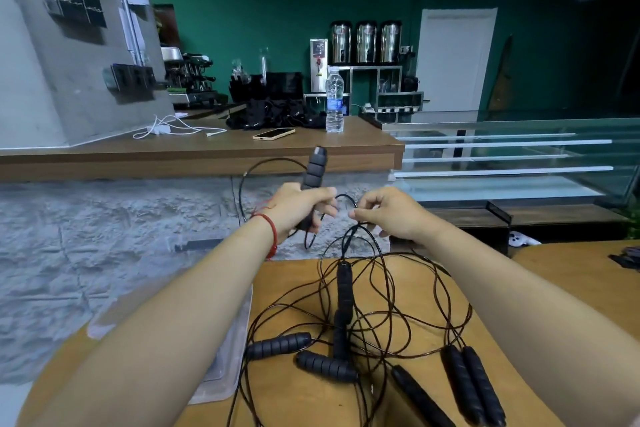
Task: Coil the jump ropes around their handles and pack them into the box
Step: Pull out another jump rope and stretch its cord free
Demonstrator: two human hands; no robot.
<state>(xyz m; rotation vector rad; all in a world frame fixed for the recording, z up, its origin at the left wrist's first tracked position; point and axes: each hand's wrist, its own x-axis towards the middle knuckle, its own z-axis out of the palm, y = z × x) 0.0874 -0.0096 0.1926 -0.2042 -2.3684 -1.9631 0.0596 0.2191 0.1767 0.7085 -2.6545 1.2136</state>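
Beyond our hands runs a long brown wooden counter (207, 149) carrying a clear plastic water bottle (334, 104), a pale phone (273, 134), a loose white cable (166, 130) and a heap of black bags (273, 114). Nearer us, the light wooden bench (304, 402) holds a tangle of thin dark cord (398, 291) with several black handles lying in it, two of them side by side at the right (474, 385). This tangle crowds the space under our wrists. A clear plastic box (228, 367) sits at the bench's left edge, partly hidden by our left forearm. We hold one black ribbed foam handle (313, 170) above the bench, its long axis nearly upright and leaning slightly right, cap end up. Our left hand (298, 208), a red string bracelet (268, 222) at the wrist, has its fingers curled tight round the handle's lower part. Our right hand (391, 215), just beside it with the arm stretched forward, pinches the cord between thumb and forefinger.
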